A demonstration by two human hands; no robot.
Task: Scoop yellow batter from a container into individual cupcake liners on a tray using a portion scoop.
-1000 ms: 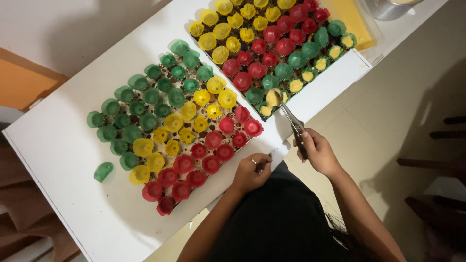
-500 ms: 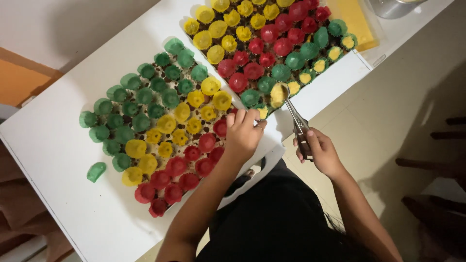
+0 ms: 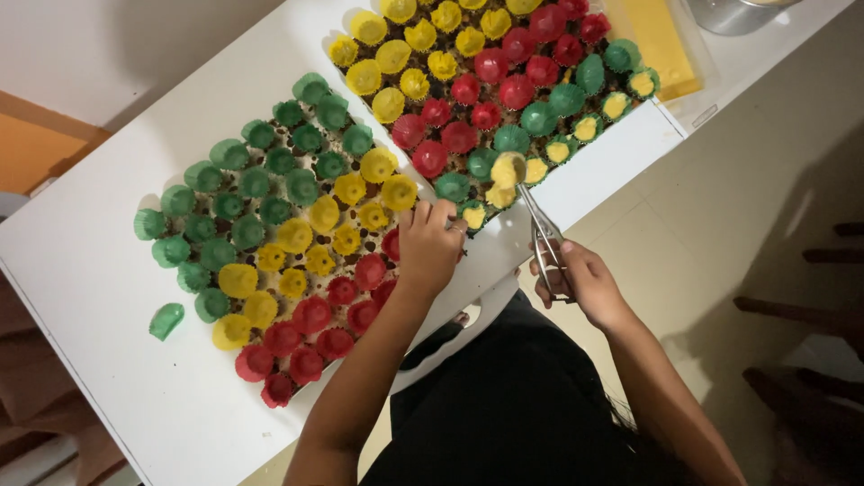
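Two big blocks of small paper cups in green, yellow and red cover the white table [image 3: 108, 351]. My left hand [image 3: 430, 243] rests with curled fingers on the red cups [image 3: 371, 270] at the near block's right edge; whether it pinches one is hidden. My right hand [image 3: 580, 281] grips a metal scoop tool [image 3: 538, 229], its round head full of yellow filling [image 3: 508, 167] held over the small filled green cups [image 3: 538, 171] of the far block.
One loose green cup [image 3: 166, 319] lies apart at the left. A yellow tray [image 3: 661, 40] and a metal pot [image 3: 733, 13] stand at the far right end. Tiled floor lies beyond the table's front edge, with dark furniture legs [image 3: 828, 306] at right.
My left hand rose from the table's front edge up onto the red cups of the near block. The right hand has kept the scoop at the far block's front row.
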